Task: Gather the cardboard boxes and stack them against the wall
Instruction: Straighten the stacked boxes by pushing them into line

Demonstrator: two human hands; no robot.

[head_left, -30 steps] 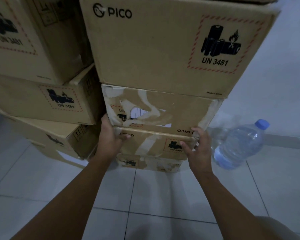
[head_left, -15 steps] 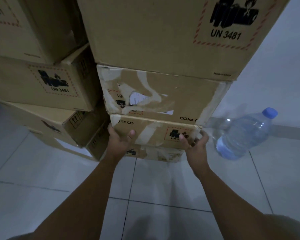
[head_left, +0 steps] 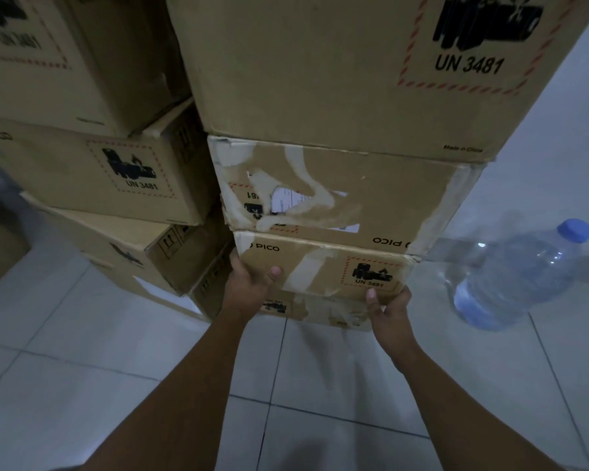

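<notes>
Gripping the low PICO box [head_left: 320, 266] at both bottom corners, the person leans in over the right-hand stack. The left hand [head_left: 252, 287] curls round the box's left corner, with the thumb pressed flat on the front face. The right hand [head_left: 390, 311] clasps the right corner from below, thumb tip up against the cardboard just under the red-bordered UN 3481 label; its other fingers are tucked out of sight. From where I stand that box looks second from the floor. Under it is a squashed bottom box [head_left: 306, 309] patched with tape. On top of it rests a taped box [head_left: 371, 198] with a torn label and PICO printed upside down, and above that a large top box [head_left: 303, 69] juts forward. Close on the left stands a second pile of boxes [head_left: 82, 171], stacked unevenly with corners sticking out. A pale wall [head_left: 558, 137] rises behind the stacks. A clear water bottle [head_left: 514, 277] with a blue cap sits tilted on the white tiled floor [head_left: 116, 351] just right of the stack, near the foot of the wall
</notes>
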